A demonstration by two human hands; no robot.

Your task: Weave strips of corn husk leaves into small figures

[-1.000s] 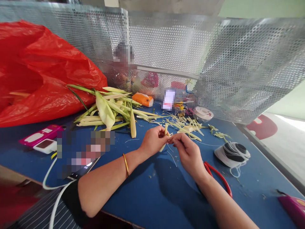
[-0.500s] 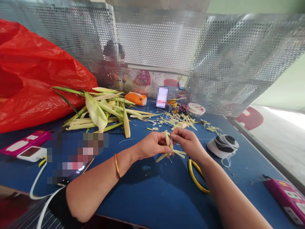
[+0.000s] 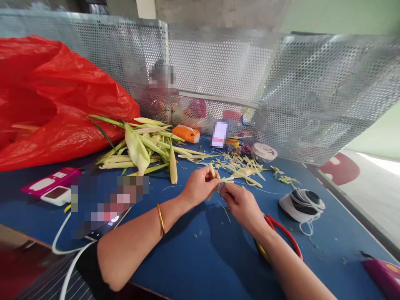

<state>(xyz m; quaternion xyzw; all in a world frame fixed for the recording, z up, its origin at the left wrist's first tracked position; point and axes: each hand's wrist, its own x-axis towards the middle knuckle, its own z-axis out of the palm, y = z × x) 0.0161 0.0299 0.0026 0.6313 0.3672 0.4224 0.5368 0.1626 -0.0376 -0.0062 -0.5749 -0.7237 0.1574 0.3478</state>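
My left hand is closed on a small folded bundle of pale corn husk strips, held just above the blue table. Right beside it, my right hand is closed in a pinch, its fingertips close to the bundle's lower side. A thin white thread trails below those fingertips. What sits inside the pinch is mostly hidden but looks like this thread. Under my right forearm lies a tool with one red and one yellow handle, its head covered. A spool of white cord stands to the right.
A heap of corn husks lies by a big red plastic bag. Husk scraps, an orange tissue pack, a propped phone and a white tape roll are at the back. A perforated metal screen stands behind.
My right hand has moved down and toward me, beside the bundle. The bundle has turned in my left hand. The tool's red handle now shows. The whole view has shifted slightly.
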